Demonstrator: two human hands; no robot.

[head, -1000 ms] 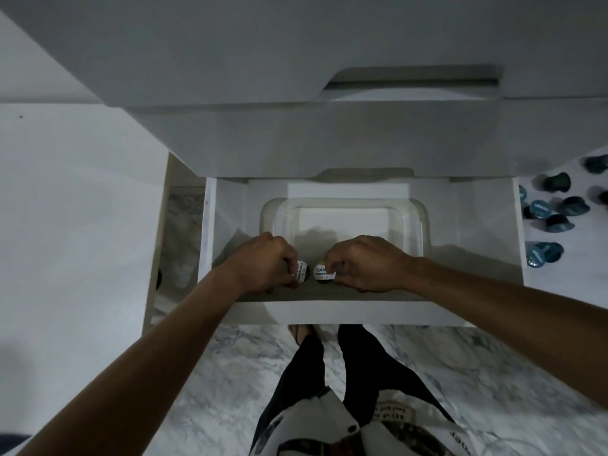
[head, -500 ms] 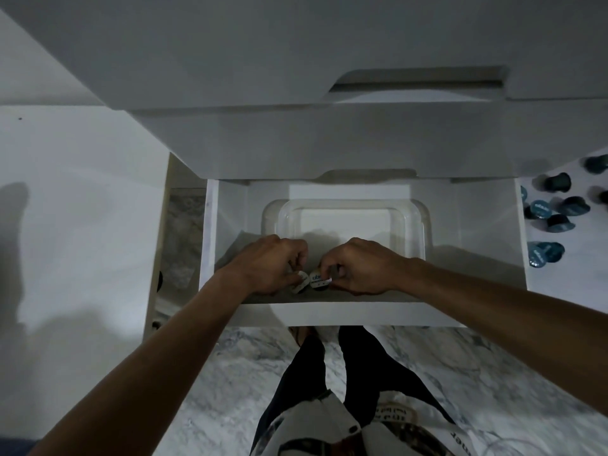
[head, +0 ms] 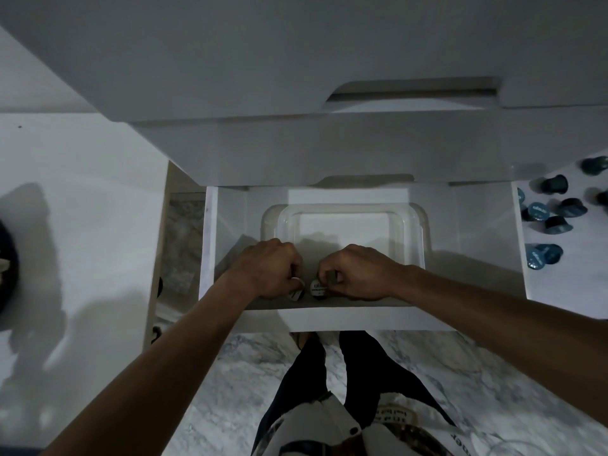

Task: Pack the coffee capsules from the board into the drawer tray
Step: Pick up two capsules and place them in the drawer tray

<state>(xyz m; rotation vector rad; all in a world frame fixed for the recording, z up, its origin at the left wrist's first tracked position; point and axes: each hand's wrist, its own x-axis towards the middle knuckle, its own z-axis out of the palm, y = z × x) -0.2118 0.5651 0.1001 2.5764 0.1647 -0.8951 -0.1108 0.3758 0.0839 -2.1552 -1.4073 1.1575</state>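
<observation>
left hand [head: 274, 271] pinches capsule [head: 295, 293], right hand [head: 355, 273] pinches second capsule [head: 318, 288]; set both foil-up in tray [head: 411, 225] near corner, release gently, pack tight.

Left hand: I see my left hand [head: 269, 269] at frame centre, fingers curled round a capsule [head: 295, 293] low in the open drawer [head: 487, 258].
Right hand: my right hand [head: 357, 273] sits just beside it, pinching a second capsule [head: 317, 287], foil lid facing up.
Tray: the clear tray [head: 345, 222] lies in the drawer just above my knuckles.
Loose capsules: I count several blue capsules [head: 546, 213] scattered on the white board [head: 579, 278] at the right edge.
Floor: marble floor [head: 230, 373] fills the lower frame.
</observation>
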